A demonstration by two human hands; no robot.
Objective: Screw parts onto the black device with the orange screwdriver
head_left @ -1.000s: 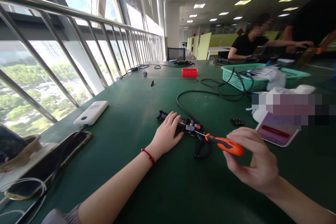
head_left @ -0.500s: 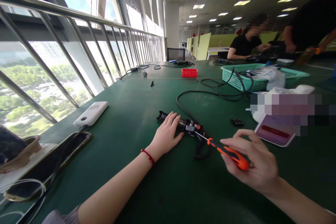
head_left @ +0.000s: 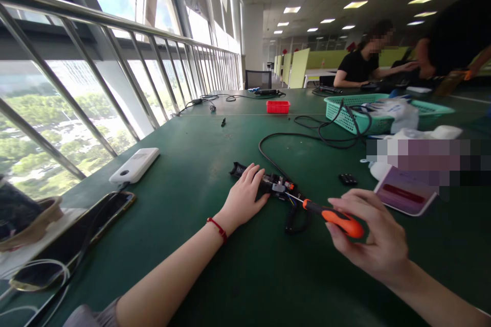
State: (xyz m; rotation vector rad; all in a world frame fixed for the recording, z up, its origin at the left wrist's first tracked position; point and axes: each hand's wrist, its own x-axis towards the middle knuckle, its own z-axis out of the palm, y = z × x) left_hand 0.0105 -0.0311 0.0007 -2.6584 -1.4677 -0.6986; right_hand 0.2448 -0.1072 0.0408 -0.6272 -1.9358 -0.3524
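Observation:
A black corded device point(head_left: 271, 182) lies on the green table with its inner parts and a few thin wires exposed. My left hand point(head_left: 245, 196) is laid over its body, fingers across the top and thumb on the near side, holding it against the table. In my right hand point(head_left: 378, 232) is a screwdriver point(head_left: 341, 219) with an orange and black handle, gripped loosely between thumb and fingers. Its metal shaft slants left and reaches into the exposed part; the exact contact of the tip is too small to make out.
A small black part point(head_left: 348, 179) and a tablet-like screen point(head_left: 404, 191) are to the right. Behind stand a green basket point(head_left: 345, 115) and a red tray point(head_left: 278, 107). A white power bank point(head_left: 135, 165) and a phone point(head_left: 76, 237) lie left. Two people are across the table.
The fingers of my right hand have shifted and spread a little around the screwdriver handle, which has turned. My left hand and the device stay put.

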